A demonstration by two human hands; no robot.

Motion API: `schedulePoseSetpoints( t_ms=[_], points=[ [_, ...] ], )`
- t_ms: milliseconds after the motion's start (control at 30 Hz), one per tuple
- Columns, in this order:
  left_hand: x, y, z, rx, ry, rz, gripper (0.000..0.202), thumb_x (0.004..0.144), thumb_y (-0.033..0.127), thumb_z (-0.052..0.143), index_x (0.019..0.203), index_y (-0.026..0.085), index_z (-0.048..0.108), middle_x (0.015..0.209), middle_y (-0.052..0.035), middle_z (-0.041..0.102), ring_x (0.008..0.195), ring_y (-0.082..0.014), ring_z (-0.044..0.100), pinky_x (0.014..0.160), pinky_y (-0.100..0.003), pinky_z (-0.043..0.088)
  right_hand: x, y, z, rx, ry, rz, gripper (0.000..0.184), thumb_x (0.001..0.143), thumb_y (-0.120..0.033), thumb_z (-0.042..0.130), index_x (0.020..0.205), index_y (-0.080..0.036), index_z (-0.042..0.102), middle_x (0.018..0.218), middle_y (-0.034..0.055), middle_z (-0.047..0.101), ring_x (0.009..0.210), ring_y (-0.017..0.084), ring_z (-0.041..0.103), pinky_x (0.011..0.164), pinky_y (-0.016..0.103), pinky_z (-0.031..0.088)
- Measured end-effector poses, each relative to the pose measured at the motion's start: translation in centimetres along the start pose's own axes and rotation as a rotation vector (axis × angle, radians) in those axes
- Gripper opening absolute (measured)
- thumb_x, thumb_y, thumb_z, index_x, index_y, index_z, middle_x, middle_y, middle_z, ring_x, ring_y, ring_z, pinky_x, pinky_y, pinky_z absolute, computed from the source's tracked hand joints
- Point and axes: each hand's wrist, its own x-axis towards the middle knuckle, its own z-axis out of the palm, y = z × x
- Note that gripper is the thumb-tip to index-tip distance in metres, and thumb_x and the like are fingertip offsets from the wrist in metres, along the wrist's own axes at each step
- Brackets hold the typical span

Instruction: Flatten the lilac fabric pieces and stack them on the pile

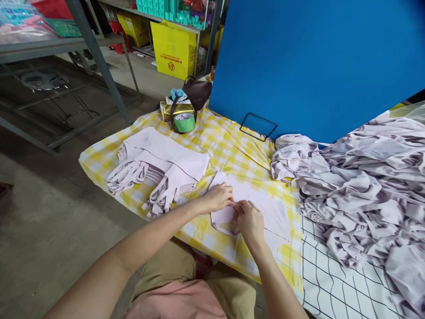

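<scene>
A pale lilac strapped garment (272, 212) lies spread flat on the yellow checked tablecloth in front of me. My left hand (221, 197) is closed in a pinch on its near left part. Right beside it, my right hand (249, 219) pinches the same cloth, the fingertips of both hands almost touching. A narrow strap loops below the hands near the garment's lower left edge. The exact bit of cloth between my fingers is hidden. To the left rests a neat stack of matching garments (166, 153), their straps hanging toward me.
A large heap of crumpled lilac garments (365, 190) covers the right side. Behind stands a tall blue board (299, 66) with a black wire frame (258, 126) at its foot. Green tape (184, 122), a gold packet (168, 110) and a dark bag (198, 93) sit at the far edge.
</scene>
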Motion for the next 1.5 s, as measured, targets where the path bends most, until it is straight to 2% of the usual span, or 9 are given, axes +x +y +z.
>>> schedulePoseSetpoints(
  t_ms=[367, 500, 600, 667, 800, 933, 1033, 1267, 1500],
  points=[
    [0.0, 0.2, 0.0, 0.004, -0.006, -0.02, 0.016, 0.085, 0.017, 0.052, 0.078, 0.017, 0.066, 0.082, -0.0034, 0.058, 0.087, -0.0181, 0.048, 0.078, -0.028, 0.039, 0.4, -0.9, 0.4, 0.107, 0.042, 0.017, 0.022, 0.08, -0.014, 0.042, 0.073, -0.017, 0.062, 0.075, 0.0082, 0.062, 0.063, 0.018, 0.054, 0.057, 0.028, 0.032],
    [-0.3, 0.1, 0.0, -0.019, 0.024, -0.008, 0.015, 0.084, 0.016, 0.052, 0.078, 0.016, 0.066, 0.082, -0.0032, 0.058, 0.088, -0.0178, 0.049, 0.079, -0.027, 0.039, 0.0, -1.7, 0.1, 0.216, 0.071, 0.08, 0.022, 0.082, -0.025, 0.042, 0.076, -0.016, 0.062, 0.07, 0.0068, 0.063, 0.06, 0.018, 0.056, 0.058, 0.028, 0.037],
    [-0.7, -0.2, -0.5, -0.089, 0.03, 0.03, 0.013, 0.082, 0.017, 0.055, 0.079, 0.016, 0.067, 0.084, -0.0031, 0.059, 0.09, -0.0169, 0.05, 0.08, -0.026, 0.04, -1.9, -2.3, -1.1, 0.553, 0.037, 0.234, 0.026, 0.082, -0.039, 0.046, 0.087, -0.017, 0.057, 0.053, -0.0013, 0.057, 0.048, 0.016, 0.053, 0.051, 0.027, 0.039],
    [-1.1, -0.3, -1.1, -0.161, 0.0, 0.042, 0.012, 0.08, 0.016, 0.056, 0.082, 0.016, 0.068, 0.088, -0.0029, 0.06, 0.091, -0.0157, 0.052, 0.082, -0.024, 0.04, -4.1, -2.8, -2.0, 0.869, 0.002, 0.349, 0.032, 0.078, -0.044, 0.053, 0.096, -0.018, 0.053, 0.051, -0.0038, 0.057, 0.051, 0.017, 0.056, 0.053, 0.027, 0.042],
    [-1.8, -0.2, -2.1, -0.263, -0.064, -0.021, 0.02, 0.083, 0.011, 0.048, 0.087, 0.016, 0.067, 0.098, -0.0032, 0.062, 0.095, -0.0134, 0.055, 0.086, -0.023, 0.04, -9.3, -4.1, -2.2, 1.211, 0.017, 0.507, 0.037, 0.072, -0.042, 0.064, 0.099, -0.02, 0.053, 0.068, 0.0018, 0.067, 0.075, 0.02, 0.064, 0.074, 0.033, 0.046],
    [-2.5, 0.2, -2.0, -0.298, -0.059, -0.077, 0.02, 0.084, 0.015, 0.048, 0.092, 0.016, 0.066, 0.108, -0.0039, 0.06, 0.098, -0.0135, 0.056, 0.088, -0.023, 0.04, -13.8, -5.3, 0.1, 1.36, 0.037, 0.605, 0.031, 0.07, -0.04, 0.067, 0.094, -0.021, 0.06, 0.095, 0.006, 0.069, 0.094, 0.022, 0.061, 0.084, 0.034, 0.044],
    [-2.8, 0.3, -1.9, -0.297, -0.063, -0.068, 0.02, 0.084, 0.015, 0.049, 0.096, 0.017, 0.065, 0.111, -0.0035, 0.058, 0.101, -0.0136, 0.055, 0.089, -0.023, 0.04, -15.7, -5.9, 1.9, 1.458, 0.01, 0.636, 0.03, 0.068, -0.04, 0.068, 0.092, -0.022, 0.065, 0.104, 0.0064, 0.067, 0.104, 0.024, 0.056, 0.087, 0.033, 0.043],
    [-3.0, 0.6, -1.9, -0.242, -0.079, -0.056, 0.02, 0.082, 0.016, 0.051, 0.098, 0.017, 0.064, 0.114, -0.0046, 0.056, 0.108, -0.0163, 0.05, 0.095, -0.028, 0.038, -16.7, -7.0, 3.8, 1.72, -0.116, 0.629, 0.033, 0.067, -0.036, 0.069, 0.098, -0.025, 0.068, 0.122, 0.0061, 0.057, 0.087, 0.02, 0.058, 0.059, 0.025, 0.047],
    [-2.6, 1.7, -2.0, -0.12, -0.073, -0.07, 0.02, 0.083, 0.016, 0.05, 0.099, 0.015, 0.063, 0.111, -0.0066, 0.056, 0.103, -0.0158, 0.053, 0.095, -0.027, 0.039, -16.9, -7.3, 3.9, 1.793, -0.141, 0.588, 0.035, 0.075, -0.035, 0.062, 0.109, -0.027, 0.064, 0.12, 0.0043, 0.056, 0.091, 0.019, 0.056, 0.06, 0.024, 0.047]
  ],
)
